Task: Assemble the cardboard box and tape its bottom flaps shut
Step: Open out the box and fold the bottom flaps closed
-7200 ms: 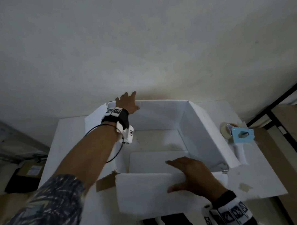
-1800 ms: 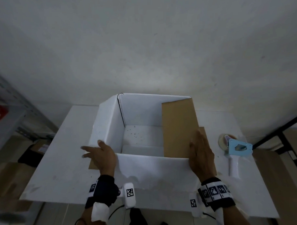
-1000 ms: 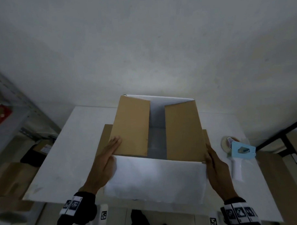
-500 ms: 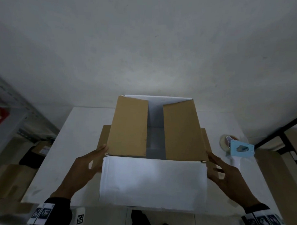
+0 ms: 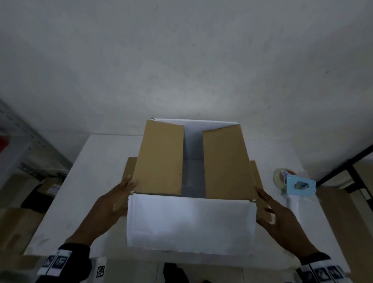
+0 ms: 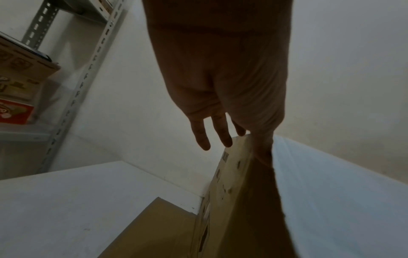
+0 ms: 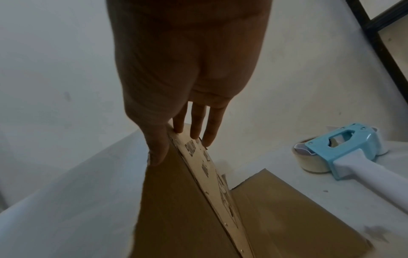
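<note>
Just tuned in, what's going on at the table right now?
A person is assembling a cardboard box on the white table. The left hand and right hand touch the box's near corners, fingers straight. Two brown flaps are folded inward with a gap between them; the white near flap hangs out toward the person. No tape shows on the flaps; the blue tape dispenser lies untouched on the table, right of the box.

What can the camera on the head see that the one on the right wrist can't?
Only the head view shows the left hand, the gap between the two brown flaps and the shelf. Only the right wrist view shows the print on the box's side. Both show the right hand, the cardboard box, the blue tape dispenser and the white table.
</note>
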